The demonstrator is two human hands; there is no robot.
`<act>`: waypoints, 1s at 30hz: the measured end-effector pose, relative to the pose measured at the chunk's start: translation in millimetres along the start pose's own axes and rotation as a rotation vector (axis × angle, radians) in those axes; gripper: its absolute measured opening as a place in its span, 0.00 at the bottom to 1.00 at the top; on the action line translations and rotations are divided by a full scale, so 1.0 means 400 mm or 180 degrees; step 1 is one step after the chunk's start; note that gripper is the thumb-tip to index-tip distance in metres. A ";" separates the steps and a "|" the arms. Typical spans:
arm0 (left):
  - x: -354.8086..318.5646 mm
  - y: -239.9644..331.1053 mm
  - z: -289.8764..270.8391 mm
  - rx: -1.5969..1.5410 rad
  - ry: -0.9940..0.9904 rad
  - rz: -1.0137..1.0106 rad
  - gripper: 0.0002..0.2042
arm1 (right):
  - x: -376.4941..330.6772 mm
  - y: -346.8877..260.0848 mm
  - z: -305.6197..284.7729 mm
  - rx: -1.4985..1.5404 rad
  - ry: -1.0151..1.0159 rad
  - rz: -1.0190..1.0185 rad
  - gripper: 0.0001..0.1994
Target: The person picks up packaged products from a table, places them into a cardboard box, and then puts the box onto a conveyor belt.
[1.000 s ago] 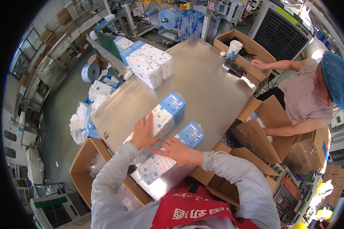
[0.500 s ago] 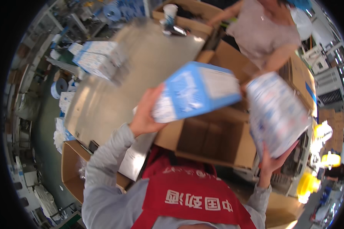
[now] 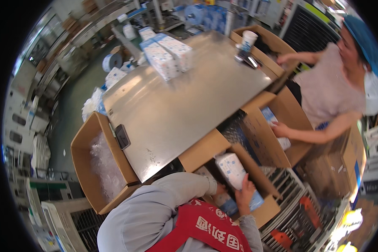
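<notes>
An open cardboard box [image 3: 266,210] stands right in front of me, with both my hands inside it. My right hand [image 3: 245,194] grips the near right side of a white wrapped pack [image 3: 231,168] with a small blue pattern, tilted in the box. Lower in the box, a blue-and-white pack [image 3: 256,201] shows in part beneath that hand. My left hand [image 3: 219,190] reaches in at the box's left side, beside the packs. Its fingers are hidden, so I cannot see what it holds.
A metal table [image 3: 185,109] carries two long wrapped packs [image 3: 168,52], a phone [image 3: 122,136] and a paper cup [image 3: 248,41]. Left stands a box [image 3: 84,164] of clear plastic. At right a co-worker's hand [image 3: 280,129] reaches into another box [image 3: 296,113], beside a roller conveyor [image 3: 281,189].
Both packs I held up above the box have come down into it, with my hands following. My view has swung, so the table and the co-worker appear farther right.
</notes>
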State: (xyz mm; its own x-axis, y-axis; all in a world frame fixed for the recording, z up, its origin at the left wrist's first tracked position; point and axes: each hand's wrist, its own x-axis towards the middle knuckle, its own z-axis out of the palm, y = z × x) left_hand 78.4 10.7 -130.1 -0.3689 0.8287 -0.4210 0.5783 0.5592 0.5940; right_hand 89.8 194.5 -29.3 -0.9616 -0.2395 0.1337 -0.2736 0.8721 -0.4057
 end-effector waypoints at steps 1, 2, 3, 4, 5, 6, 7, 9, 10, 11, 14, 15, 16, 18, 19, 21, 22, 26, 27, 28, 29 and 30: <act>-0.022 0.037 -0.067 -0.0267 -0.0170 -0.0152 0.29 | -0.019 0.032 0.093 0.0137 -0.0580 0.0242 0.45; -0.056 0.074 -0.174 -0.0619 -0.0161 -0.0229 0.23 | -0.039 0.056 0.176 0.0226 -0.0950 0.0397 0.45; -0.111 0.101 -0.306 -0.0929 0.0226 -0.0322 0.18 | -0.046 0.078 0.246 0.0310 -0.1285 0.0578 0.44; -0.204 0.098 -0.449 -0.1138 0.1344 -0.0197 0.13 | -0.042 0.112 0.303 0.0428 -0.1759 0.0640 0.44; -0.253 0.025 -0.520 -0.1138 0.2825 -0.0030 0.12 | -0.039 0.131 0.338 0.0532 -0.2253 0.0701 0.43; -0.323 -0.103 -0.593 -0.0370 0.3779 -0.0648 0.17 | -0.035 0.121 0.358 0.0390 -0.2101 0.0634 0.42; -0.393 -0.230 -0.669 0.0270 0.4631 -0.1475 0.25 | -0.026 0.104 0.377 0.0250 -0.1920 0.0590 0.40; -0.552 -0.526 -0.831 0.0713 0.5010 -0.2863 0.37 | -0.013 0.086 0.378 0.0563 -0.1513 0.0595 0.36; -0.633 -0.631 -0.894 0.0790 0.4637 -0.3225 0.37 | -0.009 0.085 0.363 0.1029 -0.1279 0.0641 0.34; -0.680 -0.705 -0.944 0.0847 0.4259 -0.3538 0.36 | -0.017 0.079 0.346 0.1072 -0.0696 0.0570 0.27; -0.739 -0.827 -0.990 -0.0212 0.3372 -0.3349 0.32 | -0.036 0.042 0.253 0.0949 -0.0674 0.0743 0.26; -0.742 -0.845 -0.991 -0.0074 0.3436 -0.3347 0.32 | -0.013 0.020 0.222 0.1333 -0.1051 0.1630 0.27; -0.701 -0.818 -1.001 0.0022 0.3447 -0.3282 0.31 | 0.003 0.013 0.198 0.1490 -0.0866 0.1871 0.25; -0.679 -0.743 -0.947 0.0244 0.3427 -0.2949 0.29 | 0.023 -0.003 0.154 0.1586 -0.0629 0.1783 0.23; -0.714 -0.689 -0.868 0.0304 0.3409 -0.2738 0.28 | 0.098 -0.072 0.103 0.1521 -0.0662 0.1422 0.22; -0.795 -0.515 -0.685 0.0129 0.3260 -0.2087 0.25 | 0.274 -0.298 -0.028 0.1414 -0.0484 0.0648 0.21; -0.834 -0.405 -0.610 0.0170 0.3397 -0.1762 0.24 | 0.345 -0.386 -0.070 0.0850 -0.0280 -0.0111 0.23; -0.988 -0.205 -0.321 -0.0671 0.4843 -0.1901 0.13 | 0.572 -0.668 -0.110 -0.0474 -0.0047 -0.2165 0.39; -1.034 -0.176 -0.269 -0.1158 0.5566 -0.2141 0.09 | 0.610 -0.708 -0.088 -0.0776 -0.0193 -0.2594 0.42; -1.068 -0.178 -0.234 -0.2566 0.6992 -0.2267 0.12 | 0.659 -0.765 -0.061 -0.0730 -0.0441 -0.2976 0.43; -1.143 -0.215 -0.126 -0.2116 0.7011 -0.3224 0.15 | 0.688 -0.801 -0.034 -0.0674 -0.0670 -0.3363 0.45; -1.198 -0.234 -0.018 -0.1305 0.6703 -0.4535 0.16 | 0.711 -0.796 -0.006 -0.0651 -0.1015 -0.3248 0.45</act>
State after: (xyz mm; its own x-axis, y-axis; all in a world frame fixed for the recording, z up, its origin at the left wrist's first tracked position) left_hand 196.0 -438.7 21.0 -0.2175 -0.9541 0.2060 -0.4651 0.2868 0.8375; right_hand -96.7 -150.3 140.1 -0.2520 -0.9652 0.0694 -0.9662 0.2469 -0.0744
